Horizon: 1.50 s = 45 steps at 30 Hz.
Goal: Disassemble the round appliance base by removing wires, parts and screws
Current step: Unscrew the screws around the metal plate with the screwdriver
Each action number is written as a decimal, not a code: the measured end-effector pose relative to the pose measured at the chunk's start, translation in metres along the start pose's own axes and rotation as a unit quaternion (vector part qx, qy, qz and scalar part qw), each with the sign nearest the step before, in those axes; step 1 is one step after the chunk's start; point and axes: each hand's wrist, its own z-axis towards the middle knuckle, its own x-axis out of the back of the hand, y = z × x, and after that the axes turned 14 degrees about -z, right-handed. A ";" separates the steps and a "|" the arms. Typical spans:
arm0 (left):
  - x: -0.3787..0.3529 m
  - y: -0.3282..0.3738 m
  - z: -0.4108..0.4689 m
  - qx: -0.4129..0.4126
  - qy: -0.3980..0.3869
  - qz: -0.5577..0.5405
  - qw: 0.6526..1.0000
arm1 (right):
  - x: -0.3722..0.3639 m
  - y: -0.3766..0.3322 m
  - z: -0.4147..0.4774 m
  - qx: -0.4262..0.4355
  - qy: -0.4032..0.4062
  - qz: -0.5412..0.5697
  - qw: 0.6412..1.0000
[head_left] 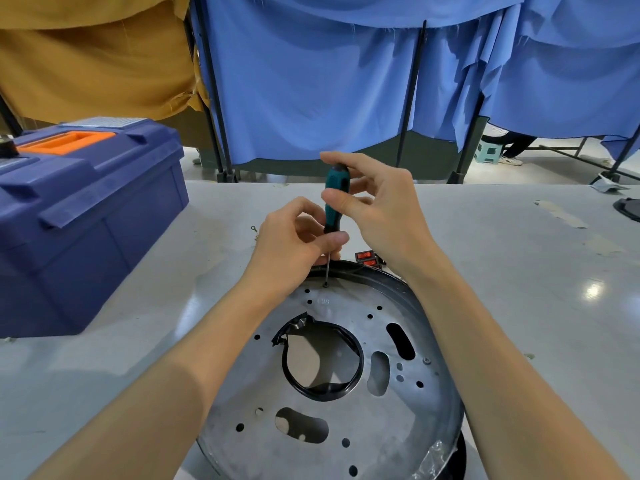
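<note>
The round appliance base (349,427), a silvery metal disc with many holes and a black-rimmed centre opening, lies on the table in front of me. A screwdriver (336,192) with a teal and black handle stands upright, its tip in a screw (325,285) near the disc's far edge. My right hand (377,206) grips the handle near its top. My left hand (294,244) pinches the handle's lower end, where the metal shaft starts. Another screw (427,360) sits at the disc's right side.
A blue toolbox (83,216) with an orange handle stands at the left. Red rocker switches (366,258) lie just beyond the disc. A small metal part (254,229) lies on the table (519,271). Blue curtains (346,74) hang behind the far edge.
</note>
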 end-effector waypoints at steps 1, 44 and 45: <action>0.000 0.000 0.000 0.003 -0.004 0.003 1.000 | 0.001 0.000 0.000 -0.003 0.002 0.010 1.000; -0.001 0.014 -0.002 0.093 -0.122 0.413 0.898 | 0.000 0.004 0.002 0.032 -0.017 -0.034 0.999; -0.001 0.013 -0.002 0.093 -0.121 0.410 0.899 | 0.000 0.003 0.002 0.035 -0.026 -0.019 0.999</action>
